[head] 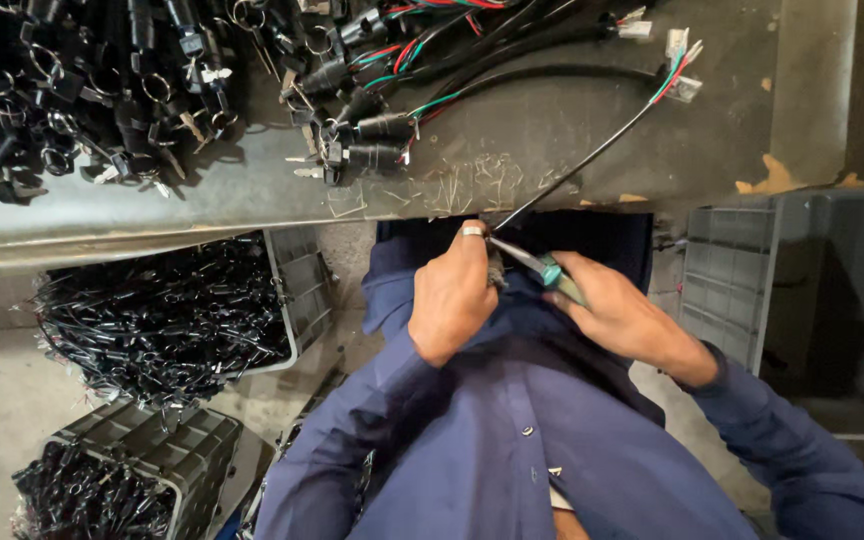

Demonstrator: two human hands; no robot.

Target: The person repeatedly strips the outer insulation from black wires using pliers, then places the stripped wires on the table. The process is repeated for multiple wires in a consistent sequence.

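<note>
My left hand (450,295) is closed around a small black part (496,270) at the end of a black cable (572,168), close to my chest below the bench edge. The cable runs up across the grey bench to white connectors with coloured wires (680,60). My right hand (617,315) grips a tool with a green handle (550,272), its metal tip pointing at the part in my left hand. A ring shows on a left finger.
Heaps of black switch assemblies with keys and coloured wires (102,90) cover the far bench (572,130). On the floor at left stand grey crates (297,285) full of black parts. A grey crate (732,280) is at right.
</note>
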